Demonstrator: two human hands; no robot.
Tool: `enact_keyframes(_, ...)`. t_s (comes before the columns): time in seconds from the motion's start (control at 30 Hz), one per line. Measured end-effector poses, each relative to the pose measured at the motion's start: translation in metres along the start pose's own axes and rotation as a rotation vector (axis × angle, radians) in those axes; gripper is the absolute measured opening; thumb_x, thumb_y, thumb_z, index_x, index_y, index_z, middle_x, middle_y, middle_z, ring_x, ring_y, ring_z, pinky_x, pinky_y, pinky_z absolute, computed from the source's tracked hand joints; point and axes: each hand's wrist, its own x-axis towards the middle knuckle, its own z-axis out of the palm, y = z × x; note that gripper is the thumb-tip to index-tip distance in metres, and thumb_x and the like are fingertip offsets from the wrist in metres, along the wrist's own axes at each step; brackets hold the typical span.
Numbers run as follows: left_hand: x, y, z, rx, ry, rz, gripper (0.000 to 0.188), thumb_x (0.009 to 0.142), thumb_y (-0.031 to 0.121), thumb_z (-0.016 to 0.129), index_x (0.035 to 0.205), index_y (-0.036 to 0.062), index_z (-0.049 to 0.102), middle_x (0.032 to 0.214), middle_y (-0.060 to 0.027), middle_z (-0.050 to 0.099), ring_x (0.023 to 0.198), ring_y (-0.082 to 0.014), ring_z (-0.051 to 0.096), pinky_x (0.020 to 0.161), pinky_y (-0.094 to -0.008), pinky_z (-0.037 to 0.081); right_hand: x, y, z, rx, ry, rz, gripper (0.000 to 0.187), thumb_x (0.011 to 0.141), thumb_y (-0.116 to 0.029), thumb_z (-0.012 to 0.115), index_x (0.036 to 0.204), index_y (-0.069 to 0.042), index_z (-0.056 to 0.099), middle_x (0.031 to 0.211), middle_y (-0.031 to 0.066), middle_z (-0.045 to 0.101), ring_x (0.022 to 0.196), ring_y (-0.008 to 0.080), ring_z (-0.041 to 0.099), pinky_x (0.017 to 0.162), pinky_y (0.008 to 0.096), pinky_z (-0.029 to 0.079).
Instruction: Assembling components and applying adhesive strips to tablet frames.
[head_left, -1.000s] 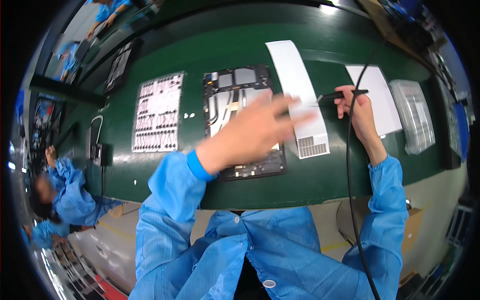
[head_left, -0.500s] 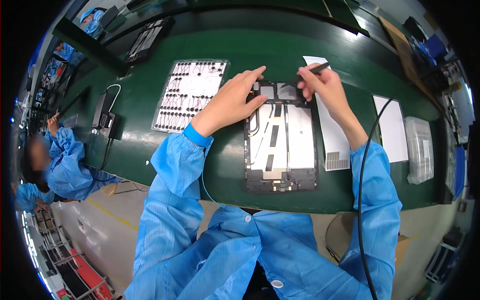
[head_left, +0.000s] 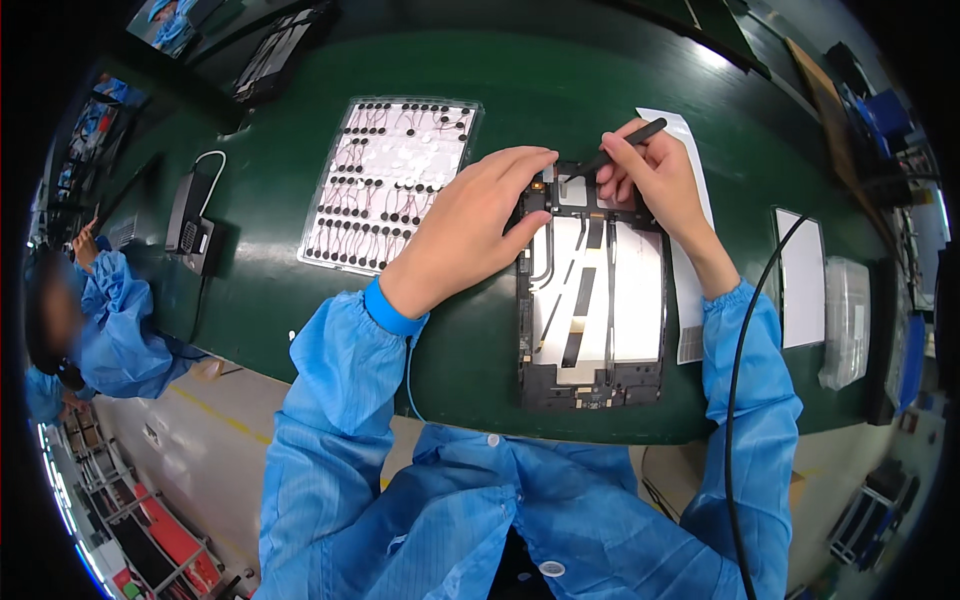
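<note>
An opened tablet [head_left: 637, 300] lies on the green table in front of me, its back off, with white panels and dark strips showing. My left hand [head_left: 470, 215] rests against its upper left corner, fingers stretched and thumb apart. Black tweezers [head_left: 632, 140] are pinched in my right hand [head_left: 650, 170], slanting down to the left. Their tip is over the pale squares at the tablet's top end, between my hands; whether it touches is hard to tell. A blue wristband [head_left: 391, 308] circles my left wrist.
Left of the tablet is a clear tray [head_left: 385, 165] with rows of small black round parts on wires. A white sheet [head_left: 690, 270] lies partly under my right arm. Farther right are another white sheet [head_left: 800, 270] and a clear plastic box [head_left: 846, 320]. A black cable [head_left: 738, 380] crosses my right sleeve.
The view has shifted, so the tablet and tray sit farther right in the picture. The tweezers have tilted more steeply. Both hands stay at the tablet's top end.
</note>
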Motion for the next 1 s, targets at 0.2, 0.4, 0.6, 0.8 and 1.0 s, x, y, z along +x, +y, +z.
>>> enact_keyframes(0.2, 0.001, 0.004, -0.003, 0.112, -0.001, 0.047, 0.042, 0.087, 0.012, 0.071, 0.126, 0.0039, 0.057, 0.134, -0.0166, 0.058, 0.118, -0.0379, 0.058, 0.098, -0.0422, 0.048, -0.002, -0.003, 0.002, -0.017, 0.012, -0.007, 0.025, 0.099, -0.028, 0.065, 0.099, -0.004, 0.061, 0.076, 0.0045, 0.069, 0.061, 0.0071, 0.066, 0.050, 0.0174, 0.047)
enact_keyframes(0.4, 0.003, 0.006, -0.006, 0.147, -0.026, 0.043, 0.034, 0.087, 0.012, 0.070, 0.119, 0.0070, 0.061, 0.132, -0.0125, 0.060, 0.114, -0.0353, 0.061, 0.093, -0.0417, 0.050, -0.001, -0.005, 0.005, -0.016, 0.004, 0.003, 0.025, 0.099, -0.028, 0.066, 0.097, -0.004, 0.062, 0.076, 0.0049, 0.069, 0.063, 0.0068, 0.065, 0.051, 0.0182, 0.048)
enact_keyframes(0.6, 0.003, 0.012, -0.004, 0.276, -0.046, 0.143, 0.022, 0.089, 0.012, 0.067, 0.110, 0.0101, 0.070, 0.130, -0.0091, 0.061, 0.115, -0.0314, 0.061, 0.094, -0.0412, 0.050, -0.010, -0.008, 0.008, -0.017, 0.062, -0.017, 0.022, 0.098, -0.023, 0.067, 0.100, -0.002, 0.063, 0.078, 0.0068, 0.070, 0.065, 0.0077, 0.065, 0.051, 0.0199, 0.048)
enact_keyframes(0.8, 0.007, 0.010, 0.003, 0.274, -0.076, 0.231, 0.023, 0.089, 0.008, 0.064, 0.111, 0.0063, 0.067, 0.125, -0.0100, 0.064, 0.123, -0.0324, 0.057, 0.104, -0.0443, 0.045, -0.019, -0.007, -0.022, 0.026, 0.132, -0.188, 0.021, 0.098, -0.021, 0.066, 0.105, -0.002, 0.062, 0.085, 0.0091, 0.071, 0.065, 0.0096, 0.065, 0.054, 0.0222, 0.050)
enact_keyframes(1.0, 0.021, 0.040, 0.023, 0.233, -0.091, 0.348, 0.024, 0.092, 0.011, 0.059, 0.115, 0.0060, 0.065, 0.127, -0.0120, 0.064, 0.131, -0.0376, 0.051, 0.111, -0.0502, 0.039, -0.124, 0.018, -0.112, -0.064, 0.103, -0.001, 0.019, 0.101, -0.020, 0.061, 0.102, 0.000, 0.061, 0.076, 0.0085, 0.066, 0.061, 0.0101, 0.062, 0.056, 0.0228, 0.049)
